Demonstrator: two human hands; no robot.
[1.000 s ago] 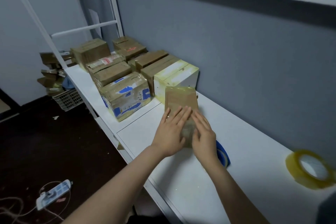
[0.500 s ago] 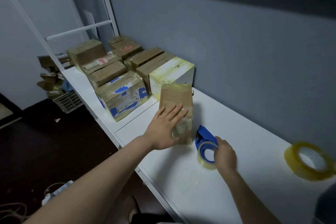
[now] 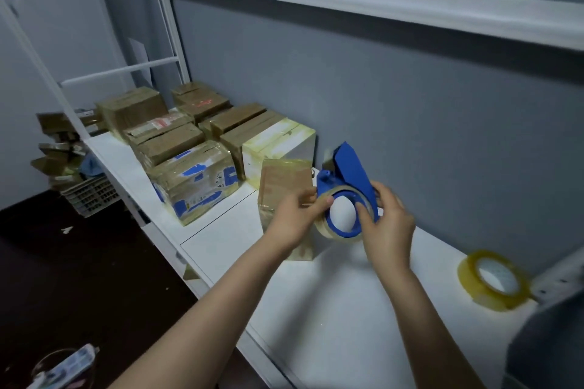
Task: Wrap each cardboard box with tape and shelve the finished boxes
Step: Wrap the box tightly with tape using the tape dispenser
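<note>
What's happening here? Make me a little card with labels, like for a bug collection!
Left hand: grips the edge of the tape dispenser's roll
Right hand: holds the blue tape dispenser above the table
Small box: stands upright on the white table, behind the hands
Taped boxes: grouped at the table's far left end
Spare tape roll: lies on the table, far right

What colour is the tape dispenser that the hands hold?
The tape dispenser is blue, best seen in the head view.
</note>
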